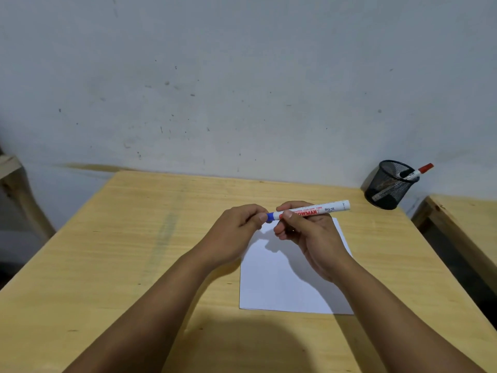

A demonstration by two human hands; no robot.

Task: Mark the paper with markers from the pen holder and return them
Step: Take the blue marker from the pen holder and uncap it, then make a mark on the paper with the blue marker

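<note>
Looking down from the head view: both hands are hovering above the white paper [290, 281], which is lying flat on the wooden table [121, 251], right of centre. The right hand [309, 232] is gripping the white marker [312, 210] barrel, fingers closed around it and thumb on top, holding it roughly level with the butt end pointing right, toward the holder. The left hand [236, 227] is pinching the blue cap [269, 216] at the marker's left end, fingertips closed on it; can't tell whether the cap is seated or partly off. The marker isn't touching the paper. No marks are showing on the visible part of the sheet. The black mesh pen holder [387, 184] is sitting at the table's far right corner near the wall, well apart from the hands, with a red-capped marker [416, 172] leaning out over its right rim.
</note>
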